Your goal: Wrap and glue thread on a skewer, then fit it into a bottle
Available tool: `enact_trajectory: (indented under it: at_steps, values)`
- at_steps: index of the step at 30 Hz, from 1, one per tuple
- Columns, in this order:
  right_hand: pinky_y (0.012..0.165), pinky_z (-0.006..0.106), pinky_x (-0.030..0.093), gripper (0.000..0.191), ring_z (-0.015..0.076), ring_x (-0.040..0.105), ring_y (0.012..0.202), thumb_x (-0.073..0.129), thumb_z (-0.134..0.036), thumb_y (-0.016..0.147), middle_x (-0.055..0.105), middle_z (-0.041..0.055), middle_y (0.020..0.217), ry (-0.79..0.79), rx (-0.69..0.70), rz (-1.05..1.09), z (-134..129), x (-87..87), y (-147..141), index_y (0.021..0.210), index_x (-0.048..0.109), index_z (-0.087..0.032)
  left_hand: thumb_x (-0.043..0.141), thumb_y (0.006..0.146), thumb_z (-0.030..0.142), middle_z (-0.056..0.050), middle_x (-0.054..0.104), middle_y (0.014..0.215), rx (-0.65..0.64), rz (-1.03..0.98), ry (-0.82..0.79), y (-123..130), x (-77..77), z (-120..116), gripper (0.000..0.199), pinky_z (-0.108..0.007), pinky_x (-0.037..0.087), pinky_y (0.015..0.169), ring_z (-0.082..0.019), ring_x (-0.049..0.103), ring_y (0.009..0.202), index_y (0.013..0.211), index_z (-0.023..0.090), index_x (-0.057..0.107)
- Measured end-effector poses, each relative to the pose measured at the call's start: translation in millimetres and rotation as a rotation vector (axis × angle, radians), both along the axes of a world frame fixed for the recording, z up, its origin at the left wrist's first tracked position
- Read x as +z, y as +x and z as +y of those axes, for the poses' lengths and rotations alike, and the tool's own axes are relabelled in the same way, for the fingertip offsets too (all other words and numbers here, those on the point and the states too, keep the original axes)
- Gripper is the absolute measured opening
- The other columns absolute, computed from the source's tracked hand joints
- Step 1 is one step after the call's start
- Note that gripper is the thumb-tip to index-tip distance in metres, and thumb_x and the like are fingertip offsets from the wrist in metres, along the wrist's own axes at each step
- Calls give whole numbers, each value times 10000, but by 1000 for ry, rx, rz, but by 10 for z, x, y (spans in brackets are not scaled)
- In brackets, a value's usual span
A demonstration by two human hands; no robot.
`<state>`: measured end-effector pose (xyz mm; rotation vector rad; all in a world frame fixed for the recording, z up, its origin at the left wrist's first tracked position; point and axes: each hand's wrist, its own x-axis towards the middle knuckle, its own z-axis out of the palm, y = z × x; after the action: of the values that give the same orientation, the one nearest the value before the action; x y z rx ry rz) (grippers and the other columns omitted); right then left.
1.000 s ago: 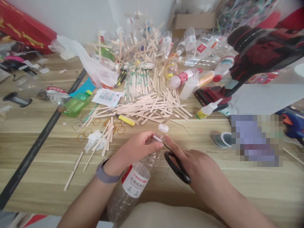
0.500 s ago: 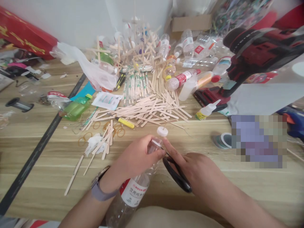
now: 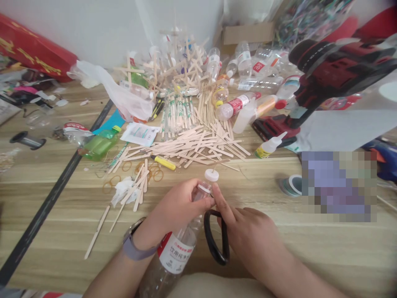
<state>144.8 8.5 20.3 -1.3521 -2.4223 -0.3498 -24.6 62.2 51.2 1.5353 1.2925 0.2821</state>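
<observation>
My left hand (image 3: 182, 200) is wrapped round the neck of a clear plastic bottle (image 3: 178, 252), which tilts toward me and bears a red and white label. A pair of scissors (image 3: 217, 244) with black handle loops is in my right hand (image 3: 248, 227), beside the bottle neck. Its blades are mostly hidden behind my fingers. The right index finger points up along the bottle mouth. Just beyond that mouth sits a white cap (image 3: 211, 175) with a thin wooden stick rising from it.
Wooden craft sticks (image 3: 192, 145) lie heaped beyond my hands, near a yellow utility knife (image 3: 164, 162). A red-black cordless drill (image 3: 313, 82) stands at the right, by a small glue bottle (image 3: 269, 145). Several rubber bands (image 3: 155, 174) and a green bottle (image 3: 102, 142) are at the left.
The scissors' handles have turned in my right hand and now hang more upright, closer to the bottle. My left hand keeps its hold on the bottle neck.
</observation>
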Motion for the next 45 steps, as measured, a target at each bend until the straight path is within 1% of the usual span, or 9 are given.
enact_trajectory:
  at_steps: [6, 12, 17, 22, 29, 34, 39, 42, 45]
  values:
    - [389, 271, 327, 843, 127, 504, 332, 350, 26, 766, 556, -69, 456, 14, -11, 12, -1, -4, -16, 1489, -84, 21, 566, 811, 422, 8, 688, 863, -15, 7, 10, -3, -29, 10, 258, -265, 423, 656, -186, 612, 790, 938, 205, 624]
    - [382, 271, 333, 768, 128, 517, 330, 294, 22, 822, 576, -60, 463, 4, -11, 52, 7, 18, -18, 1491, -82, 18, 576, 812, 442, 9, 703, 900, 10, -51, -25, 0, -76, 6, 274, -260, 441, 672, -188, 630, 827, 950, 213, 632]
    - [369, 249, 340, 816, 127, 524, 330, 274, 49, 765, 598, -55, 467, -60, 48, 85, 4, 66, 35, 1481, -117, 28, 631, 762, 369, 0, 700, 947, 20, -155, -119, -12, -72, 20, 298, -263, 464, 723, -193, 630, 870, 1006, 197, 624]
    - [361, 227, 318, 874, 125, 497, 308, 292, 48, 714, 552, -73, 422, -87, 103, 88, 9, 110, 69, 1481, -125, 19, 643, 749, 368, 1, 688, 938, 2, -151, -144, -30, -91, 16, 337, -294, 476, 738, -198, 620, 863, 1046, 209, 618]
    - [360, 236, 266, 905, 124, 451, 286, 352, 41, 676, 507, -87, 382, -92, 103, 11, 8, 129, 103, 1479, -65, 45, 688, 710, 435, -10, 690, 957, -18, -137, -153, -39, -111, 27, 414, -296, 485, 742, -213, 629, 876, 1048, 210, 607]
    - [363, 248, 233, 940, 125, 426, 276, 380, 34, 645, 526, -82, 390, -64, 99, -24, 35, 138, 115, 1476, -59, 47, 650, 738, 496, 15, 671, 855, -31, -102, -72, -23, -100, 21, 347, -264, 459, 668, -192, 618, 804, 948, 221, 623]
    - [371, 263, 231, 908, 135, 436, 286, 376, 32, 668, 549, -67, 404, -65, 89, -33, 38, 115, 116, 1469, -51, 62, 616, 764, 506, 12, 688, 874, -10, -29, 26, -3, -58, -13, 328, -290, 448, 679, -209, 620, 802, 954, 240, 638]
    - [379, 274, 244, 852, 143, 449, 297, 380, 9, 730, 556, -69, 410, -65, 75, -35, 32, 93, 92, 1474, -34, 52, 641, 743, 506, 14, 687, 860, -9, 3, 21, 10, -13, -19, 320, -291, 441, 676, -211, 615, 789, 940, 254, 639]
    - [393, 275, 281, 873, 142, 486, 326, 406, 4, 732, 598, -67, 462, -64, 61, -17, 26, 71, 51, 1486, -34, 16, 649, 738, 488, 11, 684, 854, -1, 14, 5, 24, 19, -17, 297, -282, 423, 656, -209, 607, 780, 905, 244, 626]
